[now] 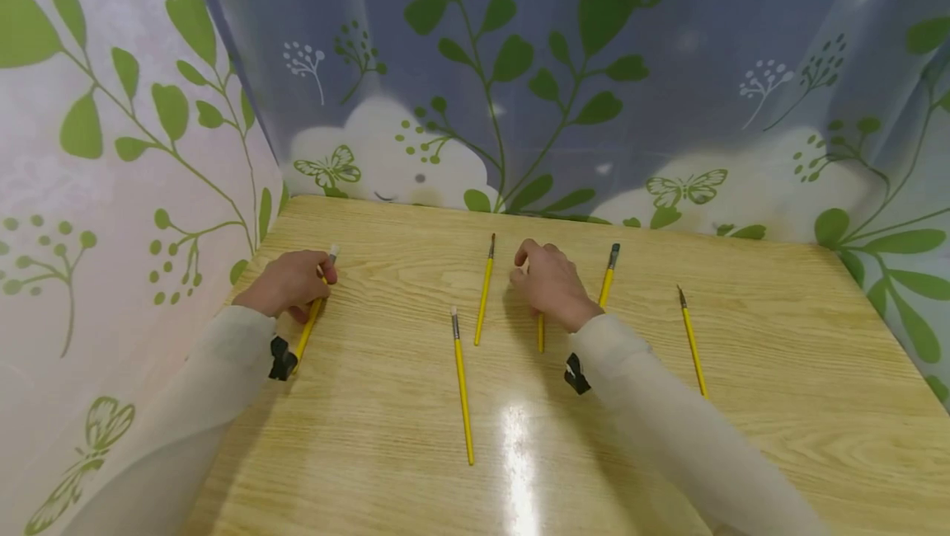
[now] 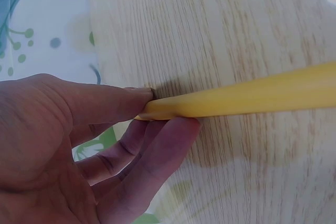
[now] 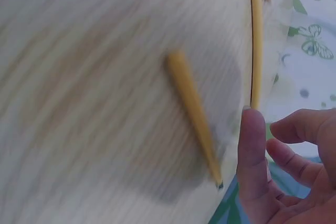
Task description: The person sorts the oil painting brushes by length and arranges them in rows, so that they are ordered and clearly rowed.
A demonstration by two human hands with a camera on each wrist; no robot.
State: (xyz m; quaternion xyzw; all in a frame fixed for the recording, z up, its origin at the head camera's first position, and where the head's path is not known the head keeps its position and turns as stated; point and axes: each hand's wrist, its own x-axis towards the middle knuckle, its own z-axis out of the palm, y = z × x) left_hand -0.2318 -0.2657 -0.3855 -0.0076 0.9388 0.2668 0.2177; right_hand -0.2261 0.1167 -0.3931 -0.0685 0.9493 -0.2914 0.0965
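At the left of the table, my left hand pinches a yellow paintbrush between thumb and fingers, close to its metal collar. Pale bristles poke out beyond the fingers in the head view. My right hand is over another yellow paintbrush, whose upper part it hides from the head camera. Thumb and fingers are apart there, with nothing held. Just left of that hand lies a thin dark-tipped paintbrush; a pale-tipped paintbrush lies nearer the front.
To the right of my right hand lies a flat dark-tipped paintbrush, partly covered by the wrist. Farther right a fine pointed paintbrush runs under the right sleeve. A leaf-patterned cloth hangs along the back and sides of the table.
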